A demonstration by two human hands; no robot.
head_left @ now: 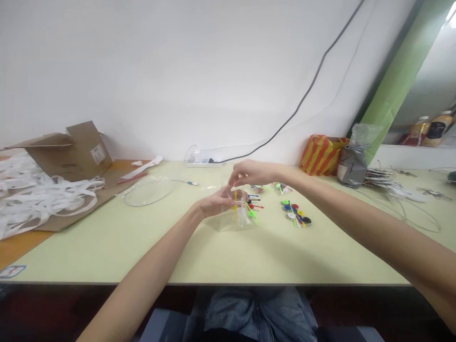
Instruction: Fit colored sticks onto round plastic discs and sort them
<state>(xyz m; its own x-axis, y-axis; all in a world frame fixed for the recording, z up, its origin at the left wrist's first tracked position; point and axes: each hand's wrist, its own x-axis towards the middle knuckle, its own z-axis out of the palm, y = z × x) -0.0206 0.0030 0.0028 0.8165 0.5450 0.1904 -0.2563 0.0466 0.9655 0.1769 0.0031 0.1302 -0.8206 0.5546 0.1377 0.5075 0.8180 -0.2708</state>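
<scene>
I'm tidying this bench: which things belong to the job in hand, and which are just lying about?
Apparently in use:
clear plastic bag, in the left hand, right hand at its top
small multicoloured discs and arrow-shaped pieces

Apparently lying about:
open brown cardboard box
tangled white straps
red-and-yellow striped bag

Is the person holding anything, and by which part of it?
Yes: a clear plastic bag, held near its top by the left hand. The right hand is there too, but whether it grips anything cannot be told.
</scene>
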